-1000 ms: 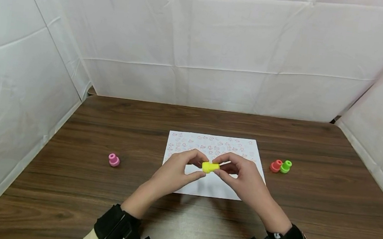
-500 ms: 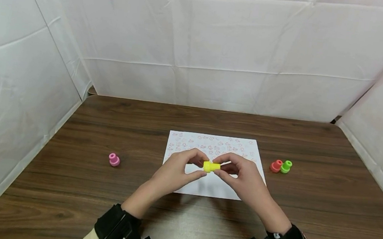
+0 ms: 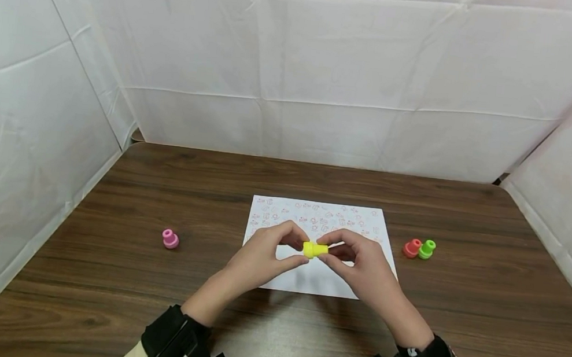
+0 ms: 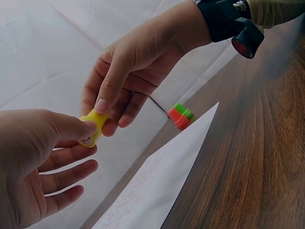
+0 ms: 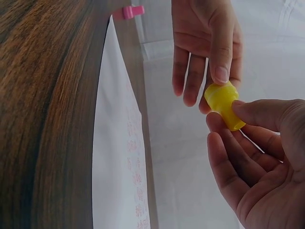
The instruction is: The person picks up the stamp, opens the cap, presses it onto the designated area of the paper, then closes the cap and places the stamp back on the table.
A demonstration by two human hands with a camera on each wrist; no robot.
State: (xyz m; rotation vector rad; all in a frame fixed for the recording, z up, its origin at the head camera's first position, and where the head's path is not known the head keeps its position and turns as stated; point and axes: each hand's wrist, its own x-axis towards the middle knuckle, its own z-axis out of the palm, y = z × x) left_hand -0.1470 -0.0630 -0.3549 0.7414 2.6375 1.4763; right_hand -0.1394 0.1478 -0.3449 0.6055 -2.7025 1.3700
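Observation:
Above a sheet of white paper [image 3: 312, 281], both hands hold one small yellow stamp [image 3: 315, 249] lying sideways between them. The left hand [image 3: 260, 258] pinches its wide end between thumb and fingers. At the narrower end, the right hand [image 3: 366, 269] has its thumb and index finger on the handle. A pale face with dark marks shows on the wide end in the left wrist view, partly covered by the left thumb. Rows of small reddish prints cover the far part of the paper; the hands hide some of it.
A pink stamp [image 3: 170, 239] stands alone on the brown wooden table [image 3: 95, 298] at the left. To the right of the paper, a red stamp [image 3: 412, 248] and a green stamp [image 3: 427, 249] stand side by side. White cloth [image 3: 328, 78] hangs behind and on both sides.
The yellow stamp has shifted and tilted very slightly between the hands. Both hands keep their pinch in nearly the same place. The other stamps and the paper stay put.

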